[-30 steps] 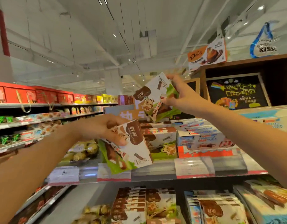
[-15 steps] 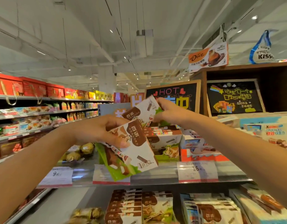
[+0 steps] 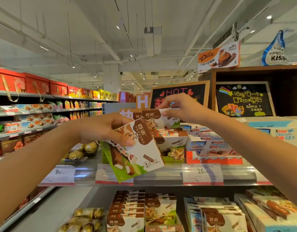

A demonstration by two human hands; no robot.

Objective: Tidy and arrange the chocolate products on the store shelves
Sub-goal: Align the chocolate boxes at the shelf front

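Observation:
My left hand (image 3: pixel 106 129) grips a small stack of flat white, brown and green chocolate boxes (image 3: pixel 137 151) printed with a cow, held tilted in front of the upper shelf (image 3: pixel 161 177). My right hand (image 3: pixel 181 108) pinches the top edge of another such cow box (image 3: pixel 157 119), holding it upright on top of the open display carton of the same product (image 3: pixel 171 144) on that shelf. More of these boxes (image 3: pixel 127 210) fill the shelf below.
Kinder chocolate boxes (image 3: pixel 211 144) sit right of the carton, gold foil-wrapped chocolates (image 3: pixel 84 149) to its left. Price tags (image 3: pixel 202 173) line the shelf edge. A chalkboard sign (image 3: pixel 179 92) stands behind. An aisle with stocked shelves (image 3: pixel 35 114) runs along the left.
My right hand has brought its box down from head height onto the top of the display carton. My left hand has kept its stack in about the same place.

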